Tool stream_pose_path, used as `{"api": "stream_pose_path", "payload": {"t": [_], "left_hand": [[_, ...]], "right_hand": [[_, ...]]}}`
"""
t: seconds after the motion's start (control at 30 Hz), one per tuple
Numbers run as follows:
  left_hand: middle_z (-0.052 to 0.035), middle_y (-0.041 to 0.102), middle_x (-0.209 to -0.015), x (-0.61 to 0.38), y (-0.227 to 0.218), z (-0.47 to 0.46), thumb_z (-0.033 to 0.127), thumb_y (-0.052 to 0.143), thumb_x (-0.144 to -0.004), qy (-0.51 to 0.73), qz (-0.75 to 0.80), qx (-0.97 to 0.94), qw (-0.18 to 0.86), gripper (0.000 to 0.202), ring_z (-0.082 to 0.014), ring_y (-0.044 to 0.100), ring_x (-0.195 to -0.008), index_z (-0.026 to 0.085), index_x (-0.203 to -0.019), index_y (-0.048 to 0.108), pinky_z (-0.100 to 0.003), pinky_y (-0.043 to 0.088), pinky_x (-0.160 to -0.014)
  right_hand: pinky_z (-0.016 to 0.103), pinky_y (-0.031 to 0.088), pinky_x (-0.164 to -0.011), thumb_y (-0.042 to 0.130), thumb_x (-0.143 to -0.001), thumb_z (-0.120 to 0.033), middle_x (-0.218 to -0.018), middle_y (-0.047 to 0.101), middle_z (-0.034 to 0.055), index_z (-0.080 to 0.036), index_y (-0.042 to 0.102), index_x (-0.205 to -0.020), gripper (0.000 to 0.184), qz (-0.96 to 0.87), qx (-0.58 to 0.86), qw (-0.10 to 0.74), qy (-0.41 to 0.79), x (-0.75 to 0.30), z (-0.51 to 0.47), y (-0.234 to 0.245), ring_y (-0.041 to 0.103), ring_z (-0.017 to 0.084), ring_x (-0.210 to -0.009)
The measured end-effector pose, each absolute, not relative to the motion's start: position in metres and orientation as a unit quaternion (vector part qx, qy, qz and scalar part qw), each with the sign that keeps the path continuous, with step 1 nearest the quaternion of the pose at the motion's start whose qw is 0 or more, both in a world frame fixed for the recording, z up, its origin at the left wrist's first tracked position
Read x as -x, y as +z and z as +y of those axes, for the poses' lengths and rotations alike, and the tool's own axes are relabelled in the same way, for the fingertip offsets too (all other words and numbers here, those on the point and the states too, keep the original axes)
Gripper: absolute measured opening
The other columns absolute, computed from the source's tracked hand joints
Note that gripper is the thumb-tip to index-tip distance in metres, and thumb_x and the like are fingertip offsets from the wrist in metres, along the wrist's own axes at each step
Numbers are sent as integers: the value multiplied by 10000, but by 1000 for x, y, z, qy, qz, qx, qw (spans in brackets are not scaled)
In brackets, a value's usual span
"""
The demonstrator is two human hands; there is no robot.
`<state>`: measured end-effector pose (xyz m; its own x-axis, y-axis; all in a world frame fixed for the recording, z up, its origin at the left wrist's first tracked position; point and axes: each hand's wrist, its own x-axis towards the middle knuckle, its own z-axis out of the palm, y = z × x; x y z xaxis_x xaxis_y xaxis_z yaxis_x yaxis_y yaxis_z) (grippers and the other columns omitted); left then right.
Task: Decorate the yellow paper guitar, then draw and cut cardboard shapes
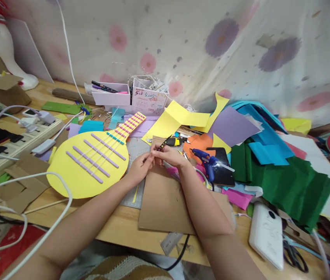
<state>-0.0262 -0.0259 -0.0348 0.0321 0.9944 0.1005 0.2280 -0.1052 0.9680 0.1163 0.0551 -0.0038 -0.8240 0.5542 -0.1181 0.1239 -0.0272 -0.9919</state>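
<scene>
My two hands meet above a brown cardboard sheet. In my right hand is a dark, speckled pen, its end sticking up past my fingers. My left hand is closed, its fingertips pressed together against the right fingers; what they pinch, if anything, is too small to see. To their left lies a yellow paper guitar shape with purple strips across its body, pale strings, and a neck banded in pink. A yellow-and-black utility knife lies just behind my right hand.
A blue glue gun rests by a black phone on the right. Beyond are green paper, a white power bank and scissors. A power strip and loose white cables occupy the left. Pen boxes stand behind.
</scene>
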Motion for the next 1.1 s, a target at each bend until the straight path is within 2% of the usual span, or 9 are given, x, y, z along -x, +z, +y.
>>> {"api": "stream_pose_path", "payload": {"t": [0.13,0.33,0.4,0.5,0.6,0.7,0.8,0.93,1.1], "left_hand": [[40,423,-540,28,-35,-23,502,423,-839,472,517,-552,453,391,-83,364,-507,159,-681,524,-233,297,-522],[53,399,-513,27,-43,-21,554,436,-815,497,511,-509,483,411,-76,326,-467,166,-704,517,-228,257,-482],[69,366,-494,26,-43,-22,545,431,-819,493,531,-500,475,380,-76,309,-449,178,-751,507,-223,241,-472],[89,331,-470,26,-39,-25,477,528,-779,437,610,-524,404,281,-84,337,-444,199,-805,506,-218,243,-479],[74,442,-522,26,-31,-27,394,572,-762,336,679,-573,314,231,-113,473,-522,208,-892,528,-227,305,-534],[25,601,-675,25,-27,-26,372,561,-783,237,716,-608,249,340,-159,587,-658,211,-1080,526,-251,357,-591],[-30,673,-786,25,-27,-24,414,520,-817,166,729,-631,208,478,-204,636,-751,203,-1242,468,-276,391,-623],[-60,698,-784,25,-27,-22,428,482,-838,102,724,-655,191,458,-241,654,-802,224,-1248,500,-299,410,-651],[-56,705,-810,27,-26,-22,413,460,-847,106,716,-662,191,428,-244,654,-799,261,-1244,510,-304,413,-655]], "right_hand": [[179,340,-413,548,-779,-535,-483,496,-67,-190,441,-751,361,-663,266,178,677,-110,52,-9,447,64,-414],[180,333,-411,574,-767,-452,-461,513,-69,-196,441,-762,289,-621,269,200,709,-113,59,-16,445,67,-396],[184,316,-400,587,-743,-428,-430,470,-81,-202,428,-741,276,-588,299,253,707,-118,66,-17,425,70,-382],[194,295,-396,559,-737,-423,-428,420,-85,-211,414,-727,257,-528,373,397,652,-126,79,-18,398,72,-388],[209,372,-465,523,-748,-435,-525,485,-55,-213,439,-764,237,-514,428,468,578,-127,87,-23,457,87,-474],[242,447,-580,531,-744,-439,-581,489,-50,-218,435,-763,242,-560,452,464,516,-121,87,-30,505,102,-557],[266,458,-635,529,-752,-452,-579,469,-58,-221,415,-762,257,-605,477,438,463,-113,83,-35,530,114,-578],[271,435,-628,505,-777,-424,-588,511,-50,-229,401,-760,222,-637,524,407,393,-108,79,-36,562,134,-600],[267,396,-612,477,-802,-399,-569,519,-50,-228,396,-720,206,-665,537,391,342,-107,76,-36,553,137,-584]]}}
